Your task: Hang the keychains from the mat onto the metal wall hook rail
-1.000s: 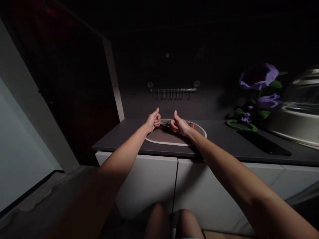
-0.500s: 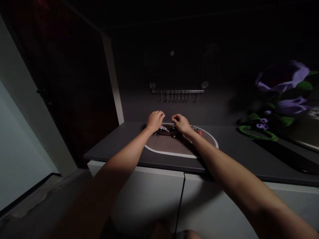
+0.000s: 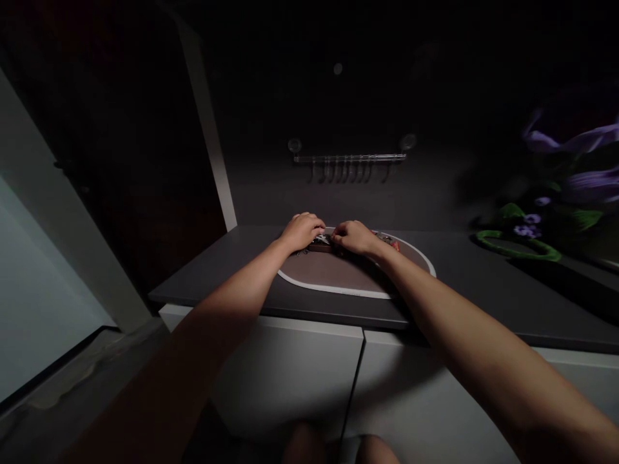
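My left hand (image 3: 304, 231) is closed, its fingers curled down at the left end of a small dark brown tray or box (image 3: 320, 247). Opposite it, my right hand (image 3: 356, 237) bends its fingers down at the right end, also closed. Between them lie small shiny silver pieces (image 3: 323, 238), too small to name. What either hand's fingertips grip is hidden. A small red object (image 3: 396, 245) shows just beyond my right wrist, among other little items. All of this rests on an oval brown mat (image 3: 338, 274) with a white border.
The mat lies on a dark countertop (image 3: 207, 258) above white cabinet doors (image 3: 300, 374). A clear rail (image 3: 351, 158) with several hooks is fixed to the dark back wall. Purple flowers (image 3: 527, 225) and a green ring (image 3: 517, 248) stand at the right.
Both my hands have lowered onto the small items, the right one reaching in closer to the brown tray. The view has tilted down slightly.
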Motion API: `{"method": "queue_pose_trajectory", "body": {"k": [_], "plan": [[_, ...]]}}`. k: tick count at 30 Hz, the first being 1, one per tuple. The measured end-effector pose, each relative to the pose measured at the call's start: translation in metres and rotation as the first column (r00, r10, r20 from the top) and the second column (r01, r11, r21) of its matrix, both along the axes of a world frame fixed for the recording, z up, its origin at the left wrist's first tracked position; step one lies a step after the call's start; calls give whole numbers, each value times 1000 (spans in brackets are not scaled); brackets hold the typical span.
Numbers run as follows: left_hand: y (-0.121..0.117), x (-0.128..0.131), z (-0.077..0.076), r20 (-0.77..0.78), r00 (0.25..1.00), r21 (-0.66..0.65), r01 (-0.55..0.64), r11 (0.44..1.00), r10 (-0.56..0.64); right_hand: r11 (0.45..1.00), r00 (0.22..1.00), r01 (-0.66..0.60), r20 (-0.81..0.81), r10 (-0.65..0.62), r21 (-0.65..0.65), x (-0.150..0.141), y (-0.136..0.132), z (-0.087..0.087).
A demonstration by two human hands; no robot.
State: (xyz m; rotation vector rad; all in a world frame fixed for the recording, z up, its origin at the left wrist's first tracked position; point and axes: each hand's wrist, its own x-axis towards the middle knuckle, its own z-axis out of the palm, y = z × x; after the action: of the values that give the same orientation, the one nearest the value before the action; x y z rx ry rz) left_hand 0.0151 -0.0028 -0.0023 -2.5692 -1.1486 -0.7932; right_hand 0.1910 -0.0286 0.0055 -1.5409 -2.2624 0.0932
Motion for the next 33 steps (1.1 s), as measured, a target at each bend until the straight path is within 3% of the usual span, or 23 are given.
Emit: {"method": "queue_pose_trajectory", "body": {"k": [13, 21, 33], "plan": [[2, 1, -1, 19, 999, -19, 39, 999, -39, 998, 978, -63, -197, 64, 12, 3, 7, -10], [5, 0, 0, 59, 997, 46, 41, 998, -44, 959, 948, -144, -245, 205, 244, 2, 15, -8], [-13, 3, 17, 197, 978, 179, 29, 983, -65, 851, 868, -156, -342, 360, 501, -3, 8, 3]]}}
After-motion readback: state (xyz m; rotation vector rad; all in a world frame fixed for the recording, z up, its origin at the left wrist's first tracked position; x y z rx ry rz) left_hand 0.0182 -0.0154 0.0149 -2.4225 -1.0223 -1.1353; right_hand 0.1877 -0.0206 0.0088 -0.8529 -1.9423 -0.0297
